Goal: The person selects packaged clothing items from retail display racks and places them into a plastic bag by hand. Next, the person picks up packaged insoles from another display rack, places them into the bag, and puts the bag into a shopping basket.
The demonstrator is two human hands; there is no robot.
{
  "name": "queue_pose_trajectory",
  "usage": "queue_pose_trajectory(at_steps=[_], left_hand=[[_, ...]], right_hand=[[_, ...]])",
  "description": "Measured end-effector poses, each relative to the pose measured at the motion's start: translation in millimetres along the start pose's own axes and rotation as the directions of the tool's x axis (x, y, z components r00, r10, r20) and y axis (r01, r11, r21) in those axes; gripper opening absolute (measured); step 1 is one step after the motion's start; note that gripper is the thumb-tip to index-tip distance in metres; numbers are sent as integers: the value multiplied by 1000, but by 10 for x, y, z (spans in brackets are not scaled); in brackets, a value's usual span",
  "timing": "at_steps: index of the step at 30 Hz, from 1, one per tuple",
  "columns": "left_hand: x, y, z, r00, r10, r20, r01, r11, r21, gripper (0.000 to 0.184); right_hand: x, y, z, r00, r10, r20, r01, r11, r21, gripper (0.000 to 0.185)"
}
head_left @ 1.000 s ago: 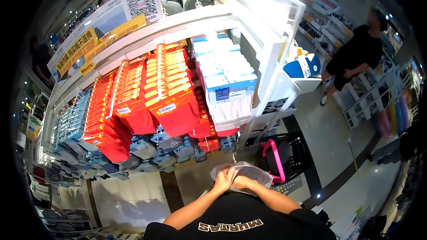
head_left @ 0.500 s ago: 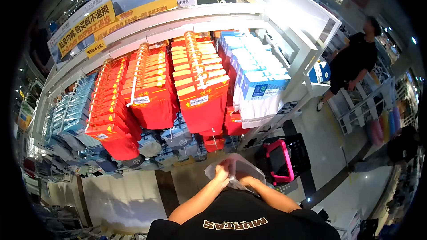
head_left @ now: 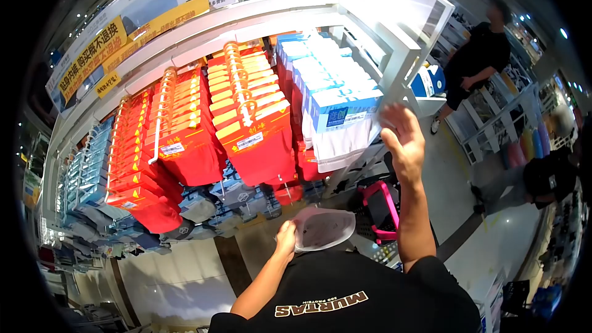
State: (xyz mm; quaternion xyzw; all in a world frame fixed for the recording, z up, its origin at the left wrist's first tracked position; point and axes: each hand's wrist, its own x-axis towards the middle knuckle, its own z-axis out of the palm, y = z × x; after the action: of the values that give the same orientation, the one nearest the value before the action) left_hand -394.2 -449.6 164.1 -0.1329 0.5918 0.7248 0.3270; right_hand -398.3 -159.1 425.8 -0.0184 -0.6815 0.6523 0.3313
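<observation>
My left hand (head_left: 285, 238) grips the rim of a translucent plastic bag (head_left: 325, 227), whose mouth gapes upward in front of my chest. What lies inside the bag, if anything, I cannot make out. My right hand (head_left: 405, 145) is raised beside the rack, fingers apart and slightly blurred, holding nothing. Just left of it hang white socks (head_left: 333, 148) under blue-and-white header cards (head_left: 346, 113). Whether my fingertips touch the nearest card is unclear.
Several rows of red socks (head_left: 262, 157) hang on hooks from the white rack (head_left: 265, 15), with grey socks below. A dark basket with a pink-framed item (head_left: 381, 209) stands on the floor near me. A person in black (head_left: 478, 55) stands in the aisle at right.
My right hand has left the bag and risen to the right, up beside the white socks. My left hand keeps hold of the bag, now opened wider. The view has shifted slightly right.
</observation>
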Motion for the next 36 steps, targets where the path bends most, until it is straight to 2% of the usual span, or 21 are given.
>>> queue_pose_trajectory(at_steps=[1, 2, 4, 5, 7, 13, 16, 17, 19, 21, 25, 29, 30, 34, 36], left_hand=[[-27, 16, -17, 1000, -7, -17, 7, 1000, -1, 17], [-1, -11, -39, 1000, -1, -10, 1, 1000, -12, 17], [30, -70, -59, 1000, 7, 3, -6, 999, -36, 17], [37, -99, -85, 1000, -20, 7, 20, 999, -46, 17], [-33, -6, -89, 997, -72, 17, 73, 995, -72, 16], [-101, -9, -100, 993, -6, -115, -5, 996, -94, 13], [-17, -180, -243, 995, -69, -74, 63, 995, -81, 18], [26, -248, -256, 992, -61, -111, 52, 995, -85, 20], [42, -285, -228, 983, -44, -181, 28, 996, -90, 23], [-28, -148, -223, 992, -52, -117, 48, 998, -38, 25], [-24, -60, -222, 994, -34, -102, 30, 999, -45, 26], [7, -90, -282, 996, -72, -61, 70, 997, -32, 26], [-27, -50, -267, 996, -76, -47, 74, 997, -28, 26], [44, -165, -281, 998, -48, -40, 45, 996, -77, 29], [74, -194, -277, 998, -48, -44, 44, 995, -94, 32]], right_hand=[[185, -58, 93, 997, -72, -40, 71, 997, -25, 71], [284, 50, 141, 996, -89, -8, 89, 996, 3, 77], [359, 144, 281, 996, -73, 45, 70, 996, 58, 87], [376, 147, 341, 993, 35, 110, -53, 985, 165, 81], [396, 185, 413, 995, 26, 98, -40, 990, 139, 70], [284, 195, 392, 981, 178, 77, -188, 970, 155, 65], [237, 182, 410, 968, 219, 121, -245, 930, 276, 61], [221, 186, 409, 963, 230, 143, -264, 912, 313, 58], [219, 272, 391, 955, 267, 131, -295, 907, 299, 70], [221, 333, 345, 940, 303, 156, -338, 884, 322, 79], [236, 217, 343, 942, 305, 138, -333, 899, 285, 80], [198, 388, 108, 947, 306, 96, -321, 913, 253, 73], [173, 360, 76, 953, 291, 80, -301, 926, 226, 65], [49, 207, -104, 943, 220, 251, -282, 927, 246, 52], [72, 161, -218, 950, 86, 299, -142, 975, 172, 53]])
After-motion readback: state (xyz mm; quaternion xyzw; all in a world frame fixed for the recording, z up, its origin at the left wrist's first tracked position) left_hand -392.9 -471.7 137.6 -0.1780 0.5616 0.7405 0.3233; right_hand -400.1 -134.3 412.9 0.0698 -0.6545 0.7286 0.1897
